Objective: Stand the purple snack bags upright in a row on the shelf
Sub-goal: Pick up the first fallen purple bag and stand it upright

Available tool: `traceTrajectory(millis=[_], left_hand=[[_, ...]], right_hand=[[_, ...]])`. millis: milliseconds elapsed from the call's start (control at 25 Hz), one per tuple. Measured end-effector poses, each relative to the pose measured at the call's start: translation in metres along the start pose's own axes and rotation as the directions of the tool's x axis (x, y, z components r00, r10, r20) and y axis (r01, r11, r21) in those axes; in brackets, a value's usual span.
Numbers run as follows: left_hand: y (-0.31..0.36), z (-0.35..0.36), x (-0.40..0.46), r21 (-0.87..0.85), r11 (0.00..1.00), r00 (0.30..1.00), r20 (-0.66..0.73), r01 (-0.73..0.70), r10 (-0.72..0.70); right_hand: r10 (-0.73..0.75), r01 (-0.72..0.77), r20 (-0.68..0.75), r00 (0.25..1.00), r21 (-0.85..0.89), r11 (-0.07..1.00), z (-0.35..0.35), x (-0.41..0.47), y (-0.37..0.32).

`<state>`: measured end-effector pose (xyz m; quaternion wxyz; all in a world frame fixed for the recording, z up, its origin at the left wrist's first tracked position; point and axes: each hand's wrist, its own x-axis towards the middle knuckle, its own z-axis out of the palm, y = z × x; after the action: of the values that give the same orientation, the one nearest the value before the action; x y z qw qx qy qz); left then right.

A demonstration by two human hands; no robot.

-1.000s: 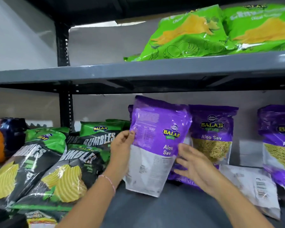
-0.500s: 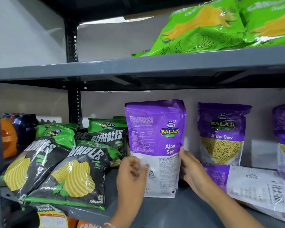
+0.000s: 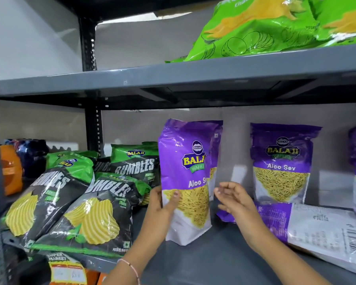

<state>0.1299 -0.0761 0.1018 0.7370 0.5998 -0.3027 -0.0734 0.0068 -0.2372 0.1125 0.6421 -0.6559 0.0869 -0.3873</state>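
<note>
— Where's the bag?
— The purple bag (image 3: 186,182) stands upright on the grey shelf (image 3: 214,264), just right of the black bags (image 3: 86,208); the left hand (image 3: 162,204) grips its lower left edge, thumb on the front.
— The right hand (image 3: 233,199)?
— Just beside the bag, fingers spread, holding nothing; a second bag (image 3: 282,163) stands further right; a third (image 3: 317,227) lies flat.

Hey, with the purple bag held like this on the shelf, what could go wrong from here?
1. Only the left hand grips the held purple bag; the right hand is open beside it, so the bag may tip when released.
2. It stands close to the black Rumbles bags, which lean and could get nudged.
3. A flat purple bag lies on the shelf just right of it, taking up row space and possibly catching the right hand.
</note>
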Motion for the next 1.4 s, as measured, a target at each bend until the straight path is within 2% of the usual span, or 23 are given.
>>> traceTrajectory(millis=[120, 200, 320, 440, 600, 1040, 1120, 1160, 1200, 1240, 1280, 1320, 1360, 1400], left_hand=[[0.001, -0.003, 0.014, -0.111, 0.991, 0.997, 0.032, 0.072, -0.068], [0.0, -0.001, 0.019, -0.099, 0.99, 0.994, 0.065, 0.1, -0.093], [0.003, 0.002, 0.011, 0.004, 0.996, 0.989, 0.118, 0.088, -0.088], [0.004, 0.0, -0.002, -0.005, 1.0, 0.964, 0.264, 0.02, -0.018], [-0.001, -0.007, -0.021, -0.008, 0.999, 0.944, 0.329, 0.032, -0.027], [0.007, -0.02, -0.052, 0.069, 0.994, 0.931, 0.35, 0.089, -0.108], [0.016, -0.015, -0.059, 0.033, 0.995, 0.931, 0.352, 0.094, -0.099], [0.019, -0.011, -0.066, -0.003, 0.996, 0.951, 0.3, 0.084, -0.08], [0.02, -0.008, -0.072, -0.006, 1.0, 0.986, 0.166, 0.021, -0.02], [0.023, -0.006, -0.08, 0.024, 0.994, 0.994, -0.032, -0.108, 0.108], [0.027, -0.005, -0.09, 0.059, 0.963, 0.943, -0.197, -0.262, 0.269], [0.032, -0.003, -0.103, 0.057, 0.908, 0.867, -0.275, -0.416, 0.415], [0.04, 0.006, -0.117, 0.016, 0.845, 0.815, -0.258, -0.534, 0.519], [0.048, 0.024, -0.129, -0.064, 0.811, 0.805, -0.188, -0.581, 0.562]], right_hand=[[0.064, -0.069, 0.131, 0.989, 0.039, 0.997, -0.002, 0.005, 0.007], [0.084, -0.081, 0.189, 0.978, -0.02, 0.996, 0.001, 0.005, 0.01], [0.072, -0.05, 0.179, 0.981, -0.122, 0.991, 0.002, -0.004, 0.009], [0.099, -0.078, 0.169, 0.981, -0.128, 0.989, 0.0, -0.024, -0.002], [0.111, -0.094, 0.129, 0.985, -0.129, 0.987, 0.0, -0.058, -0.013], [0.026, -0.014, 0.081, 0.996, -0.138, 0.99, 0.007, -0.109, -0.023], [0.029, -0.012, 0.106, 0.994, -0.157, 0.987, 0.009, -0.112, -0.026], [0.051, -0.03, 0.117, 0.992, -0.177, 0.984, 0.008, -0.115, -0.028], [0.064, -0.041, 0.111, 0.992, -0.199, 0.979, 0.004, -0.116, -0.035], [0.052, -0.03, 0.093, 0.994, -0.231, 0.972, -0.005, -0.113, -0.048], [0.012, 0.006, 0.059, 0.998, -0.287, 0.958, -0.019, -0.105, -0.064], [-0.053, 0.052, 0.008, 0.999, -0.384, 0.922, -0.038, -0.092, -0.079], [-0.123, 0.075, -0.057, 0.991, -0.521, 0.85, -0.062, -0.075, -0.093], [-0.175, 0.048, -0.119, 0.977, -0.68, 0.732, -0.09, -0.055, -0.106]])
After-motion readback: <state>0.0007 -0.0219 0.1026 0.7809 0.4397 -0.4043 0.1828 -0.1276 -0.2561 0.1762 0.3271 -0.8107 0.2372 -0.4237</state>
